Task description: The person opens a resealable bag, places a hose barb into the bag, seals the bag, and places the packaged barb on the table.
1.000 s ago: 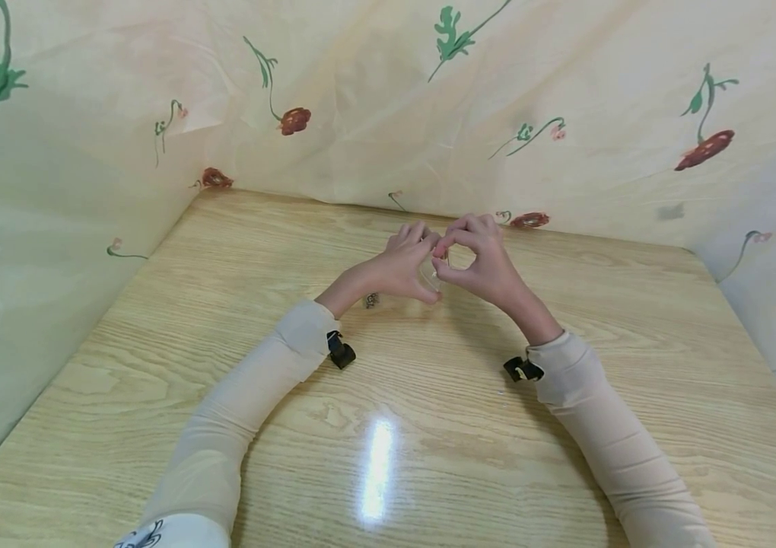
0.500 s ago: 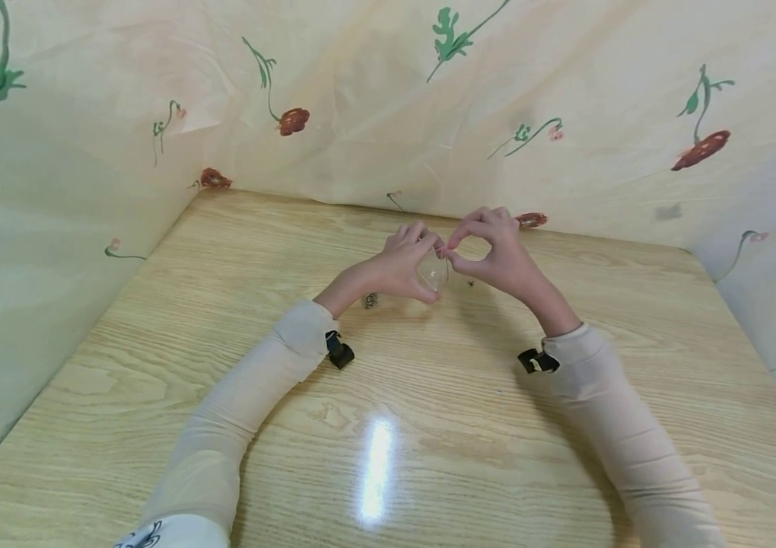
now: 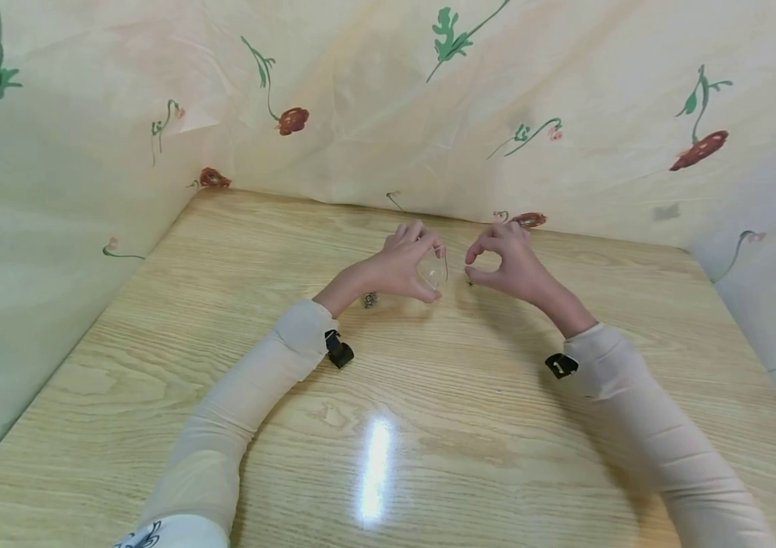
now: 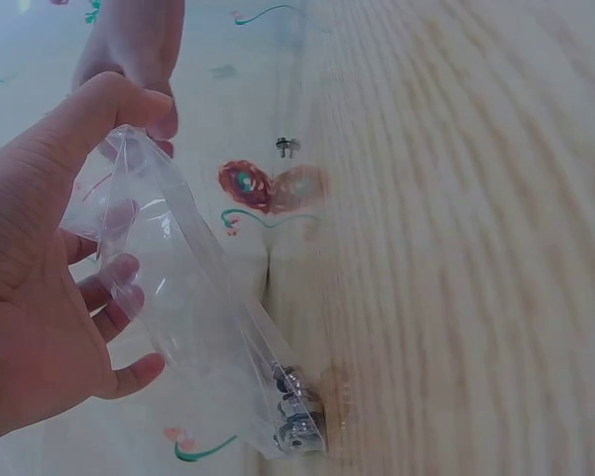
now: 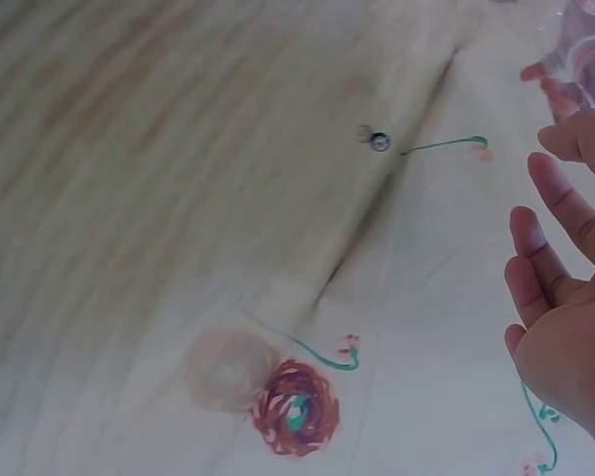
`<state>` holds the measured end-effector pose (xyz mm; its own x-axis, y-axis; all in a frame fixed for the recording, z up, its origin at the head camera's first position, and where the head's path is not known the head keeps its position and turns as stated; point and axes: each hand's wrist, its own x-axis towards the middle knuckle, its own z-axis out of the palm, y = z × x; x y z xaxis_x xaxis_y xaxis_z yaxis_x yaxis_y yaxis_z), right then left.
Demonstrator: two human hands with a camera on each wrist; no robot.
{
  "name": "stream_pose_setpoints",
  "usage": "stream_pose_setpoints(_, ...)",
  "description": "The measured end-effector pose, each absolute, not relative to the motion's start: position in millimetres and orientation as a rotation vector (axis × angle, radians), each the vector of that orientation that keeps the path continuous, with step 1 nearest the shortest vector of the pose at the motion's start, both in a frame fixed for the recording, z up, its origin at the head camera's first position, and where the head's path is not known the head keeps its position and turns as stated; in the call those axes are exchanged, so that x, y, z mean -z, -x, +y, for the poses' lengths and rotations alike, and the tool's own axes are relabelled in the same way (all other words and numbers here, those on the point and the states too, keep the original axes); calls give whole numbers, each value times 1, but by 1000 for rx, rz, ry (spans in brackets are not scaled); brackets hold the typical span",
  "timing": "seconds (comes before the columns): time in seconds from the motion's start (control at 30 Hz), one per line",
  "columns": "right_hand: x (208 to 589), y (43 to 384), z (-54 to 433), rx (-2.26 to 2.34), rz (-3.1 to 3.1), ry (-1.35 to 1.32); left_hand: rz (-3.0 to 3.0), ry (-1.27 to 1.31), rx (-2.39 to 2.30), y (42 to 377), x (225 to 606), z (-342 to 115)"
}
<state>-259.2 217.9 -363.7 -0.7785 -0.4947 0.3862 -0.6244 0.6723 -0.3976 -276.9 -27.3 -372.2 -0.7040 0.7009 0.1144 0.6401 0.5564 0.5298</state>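
A clear plastic zip bag (image 4: 178, 268) hangs from my left hand (image 3: 398, 262), which pinches its upper edge between thumb and fingers. Small metal pieces (image 4: 299, 421), seemingly screws or nuts, gather in the bag's lower corner near the table. In the head view they form a dark cluster (image 3: 370, 301) beside the left wrist. My right hand (image 3: 507, 262) is just right of the bag, thumb and index finger curved with a narrow gap between their tips. Close below those tips, a small metal fastener (image 5: 379, 142) stands on the table; its exact kind is unclear.
The wood-grain table (image 3: 429, 449) extends toward the front and both sides. A pale flowered cloth (image 3: 360, 99) rises along its back edge and both sides. Black wrist straps (image 3: 338, 350) sit at the sleeve cuffs.
My right hand has drawn away from the bag's mouth, to the right and down toward the small fastener. The left hand and the bag have stayed nearly still.
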Motion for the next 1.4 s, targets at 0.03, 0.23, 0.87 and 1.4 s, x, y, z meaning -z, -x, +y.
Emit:
stream_pose_setpoints(0.03, 365, 260, 219, -768, -2653, -904, 2672, -1156, -846, 277, 372, -27)
stream_pose_setpoints(0.23, 375, 265, 226, -741, -2720, -907, 2669, -1158, -857, 277, 372, -27)
stream_pose_setpoints(0.87, 382, 270, 230, -593, -2884, -886, 2666, -1159, -863, 277, 372, -28)
stream_pose_setpoints(1.4, 386, 272, 231, -579, -2928, -899, 2674, -1176, -850, 276, 372, -27)
